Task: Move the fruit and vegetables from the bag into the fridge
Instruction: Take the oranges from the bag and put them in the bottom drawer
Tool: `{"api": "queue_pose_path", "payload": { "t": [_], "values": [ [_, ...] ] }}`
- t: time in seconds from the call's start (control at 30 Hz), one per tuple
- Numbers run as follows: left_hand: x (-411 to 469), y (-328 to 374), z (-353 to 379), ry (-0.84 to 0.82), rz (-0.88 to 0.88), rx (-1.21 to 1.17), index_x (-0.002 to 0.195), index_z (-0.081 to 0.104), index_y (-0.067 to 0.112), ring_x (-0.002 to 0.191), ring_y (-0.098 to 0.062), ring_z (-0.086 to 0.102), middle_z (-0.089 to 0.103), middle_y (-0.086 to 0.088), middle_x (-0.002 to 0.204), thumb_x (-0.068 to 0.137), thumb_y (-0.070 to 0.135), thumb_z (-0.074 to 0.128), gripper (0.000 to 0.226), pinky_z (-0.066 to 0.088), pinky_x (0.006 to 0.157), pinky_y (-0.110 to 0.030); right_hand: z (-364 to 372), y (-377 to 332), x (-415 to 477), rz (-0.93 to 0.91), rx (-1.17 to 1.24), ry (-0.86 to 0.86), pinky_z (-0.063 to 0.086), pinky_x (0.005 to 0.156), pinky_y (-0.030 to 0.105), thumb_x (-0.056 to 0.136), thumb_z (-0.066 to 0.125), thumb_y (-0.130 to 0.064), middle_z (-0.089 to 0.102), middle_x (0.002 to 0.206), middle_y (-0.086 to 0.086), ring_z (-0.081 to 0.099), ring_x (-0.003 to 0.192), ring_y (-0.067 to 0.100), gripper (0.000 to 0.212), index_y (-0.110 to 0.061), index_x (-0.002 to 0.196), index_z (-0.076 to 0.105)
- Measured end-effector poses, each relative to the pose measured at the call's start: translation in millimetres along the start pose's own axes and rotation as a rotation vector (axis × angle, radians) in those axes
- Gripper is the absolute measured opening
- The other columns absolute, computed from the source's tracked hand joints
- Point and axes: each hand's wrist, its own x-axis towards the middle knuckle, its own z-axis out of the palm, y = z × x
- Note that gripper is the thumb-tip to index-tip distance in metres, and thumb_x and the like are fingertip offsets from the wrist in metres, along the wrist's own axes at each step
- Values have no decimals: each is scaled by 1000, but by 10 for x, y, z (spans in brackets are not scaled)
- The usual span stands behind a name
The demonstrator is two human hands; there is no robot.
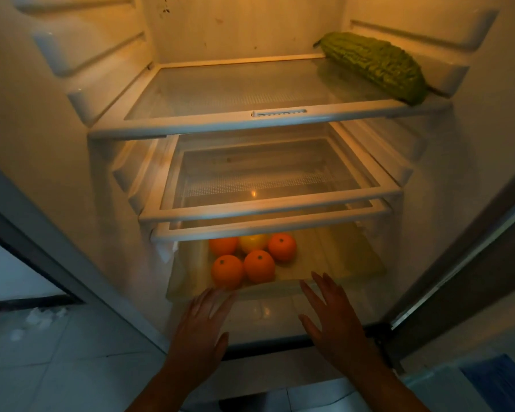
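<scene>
Knobbly gourd, smooth round oranges

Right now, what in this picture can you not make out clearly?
Head view:
Yellow fruit: top hidden by the shelf frame; its kind is unclear.
Bag: out of frame.
Blue object: cut off by the bottom right edge.
White lumps on the floor: blurred.
Left hand, right hand: contact with the drawer uncertain.

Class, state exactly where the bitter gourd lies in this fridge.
In the head view, the bitter gourd lies on the top glass shelf, along its right edge, far above the oranges at the bottom.
</scene>
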Motion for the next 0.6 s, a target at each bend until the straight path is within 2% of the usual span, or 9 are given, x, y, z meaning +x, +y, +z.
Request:
{"api": "queue_pose_path", "payload": {
  "t": [0.1, 0.17, 0.23, 0.33, 0.4, 0.5, 0.6],
  "values": [
    [10, 29, 27, 20, -4, -10, 143, 19, 31, 127, -23, 35, 51, -7, 136, 63, 27, 55, 88, 23, 105, -33, 15, 17, -10, -18, -59, -54, 33, 106, 49, 86, 41, -47, 32, 149, 10, 21, 138, 26, 64, -25, 145, 26],
    [18, 23, 66, 13, -9, 5, 146, 16, 33, 127, -24, 35, 52, -7, 135, 56, 25, 62, 102, 21, 106, -32, 23, 30, -2, -32, -69, -72, 31, 103, 51, 82, 44, -46, 28, 151, 9, 18, 139, 27, 72, -26, 147, 19],
    [30, 1, 103, 7, -10, 31, 148, 9, 33, 128, -24, 34, 52, -8, 134, 53, 25, 63, 110, 26, 105, -37, 33, 42, 19, -31, -82, -83, 30, 103, 49, 82, 43, -49, 26, 152, 9, 16, 140, 27, 75, -27, 148, 14],
    [108, -36, 116, -7, -17, 48, 148, 5, 32, 129, -24, 33, 50, -8, 135, 54, 25, 63, 111, 44, 100, -46, 49, 64, 107, -22, -148, -91, 35, 101, 45, 85, 36, -55, 31, 150, 11, 19, 138, 27, 71, -24, 147, 20],
    [176, -65, 125, -10, -24, 49, 148, 7, 32, 130, -24, 31, 46, -7, 137, 54, 23, 66, 112, 43, 99, -49, 61, 83, 188, -10, -188, -94, 42, 97, 43, 83, 38, -54, 36, 147, 11, 23, 135, 27, 70, -22, 144, 27],
    [275, -91, 127, -27, -35, 75, 148, 7, 32, 131, -23, 28, 37, -3, 140, 49, 24, 75, 120, 38, 100, -45, 89, 111, 293, 2, -204, -99, 52, 87, 37, 75, 61, -51, 41, 145, 11, 27, 133, 26, 78, -22, 141, 31],
    [348, -136, 129, -47, -30, 124, 148, 8, 29, 129, -23, 30, 42, -4, 138, 49, 28, 74, 119, 32, 105, -41, 120, 123, 380, 18, -208, -114, 54, 82, 34, 63, 76, -49, 42, 144, 12, 28, 132, 26, 92, -21, 140, 34]
  ]
}}
